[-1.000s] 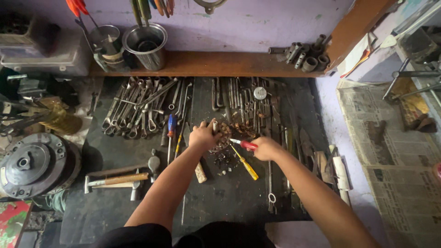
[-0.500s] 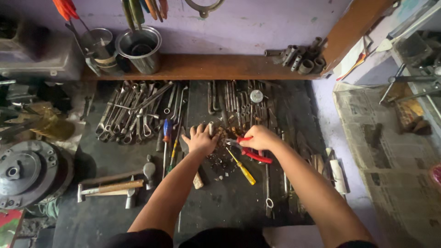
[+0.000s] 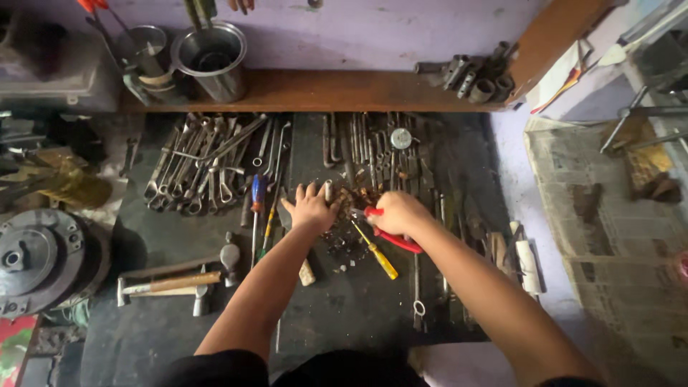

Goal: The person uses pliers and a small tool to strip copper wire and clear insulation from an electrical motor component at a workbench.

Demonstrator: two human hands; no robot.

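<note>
two hammers [image 3: 172, 281] far left, wrenches [image 3: 208, 161] above. left hand [image 3: 313, 208] spread flat, fingers wide, on pile of small rusty parts [image 3: 351, 201] mid-mat. right hand [image 3: 400, 213] gripping red-handled pliers [image 3: 390, 235] (jaws hidden) beside it. step: sorting through the pile; picking one piece needs steady aim.

red-handled pliers [image 3: 393, 238] now inside right fist [image 3: 398, 213]

left hand [image 3: 312, 208]: spanner pile [image 3: 204, 161] beyond-left, hammers [image 3: 175, 279] near-left; bare mat [image 3: 358, 308] nearer body. right hand [image 3: 398, 213]: files [image 3: 373, 143] beyond.
</note>
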